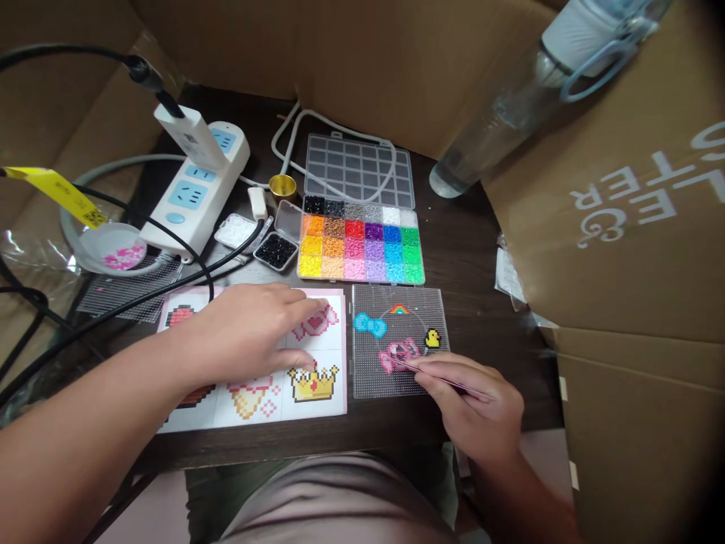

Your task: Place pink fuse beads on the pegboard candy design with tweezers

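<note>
While the left hand [243, 332] lies flat with its thumb and pointing finger spread wide over a white paper sheet of coloured square pictures [335, 350], the right hand [476, 404] pinches a pair of thin pink tweezers [469, 390]. Its fingers are squeezed close around them. Just past the right fingertips, the tweezer tips point at a pink candy shape made of little beads [390, 357]. It sits on a square, clear plastic peg board [371, 384]. I can't tell if the tips hold a bead.

My guess is that the candy is being worked on, bead by bead, copied from the candy picture between the left thumb and finger. The next move seems to need a steady right hand, so no bead gets bumped.

Far off past the right hand, a brown cardboard box wall [640, 287] has big white letters, turned around. I can read T, E, R and an "&" sign. Beyond the left arm, a yellow paper tag [57, 193] has print too small to read.
</note>
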`<state>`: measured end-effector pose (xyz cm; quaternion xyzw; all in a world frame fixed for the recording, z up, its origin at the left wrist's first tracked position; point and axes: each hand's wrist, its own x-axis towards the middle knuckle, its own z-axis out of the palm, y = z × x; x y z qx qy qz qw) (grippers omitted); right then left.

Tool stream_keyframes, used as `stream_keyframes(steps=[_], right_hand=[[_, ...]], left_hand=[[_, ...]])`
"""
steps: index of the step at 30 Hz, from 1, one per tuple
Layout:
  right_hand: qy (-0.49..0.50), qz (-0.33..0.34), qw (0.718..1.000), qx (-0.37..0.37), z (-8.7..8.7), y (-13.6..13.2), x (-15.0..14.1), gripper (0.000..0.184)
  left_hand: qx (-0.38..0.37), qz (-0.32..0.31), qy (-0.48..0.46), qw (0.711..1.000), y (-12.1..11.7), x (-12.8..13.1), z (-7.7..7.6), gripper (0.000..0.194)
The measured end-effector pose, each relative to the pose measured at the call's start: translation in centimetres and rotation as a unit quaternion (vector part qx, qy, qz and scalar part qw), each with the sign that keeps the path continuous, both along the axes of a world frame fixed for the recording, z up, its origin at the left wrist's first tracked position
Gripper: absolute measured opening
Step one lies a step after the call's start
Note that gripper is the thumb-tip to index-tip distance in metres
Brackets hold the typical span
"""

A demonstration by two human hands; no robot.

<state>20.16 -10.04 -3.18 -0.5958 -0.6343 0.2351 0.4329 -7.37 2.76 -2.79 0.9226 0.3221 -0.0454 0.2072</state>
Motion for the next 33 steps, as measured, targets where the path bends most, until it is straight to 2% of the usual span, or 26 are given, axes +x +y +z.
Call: stream_keyframes(steps=[8,20,33], right_hand=[[-0.007,-0.009,1.000,-0.006,-0.31,-0.15,0.04,0.018],[-0.006,-0.004,1.000,-0.006,-0.25,-0.13,0.03,0.021],[-0.007,0.012,1.000,0.024,-0.62,-0.06,0.21,0.021]], left_hand=[[0.011,-0.010,0.030,0.999,0.06,0.10,0.06,0.054],[0.000,-0.004,0.022,1.000,0.08,0.22,0.26,0.055],[0.010,-0.011,0.043,0.999,-0.01,0.45,0.65,0.058]])
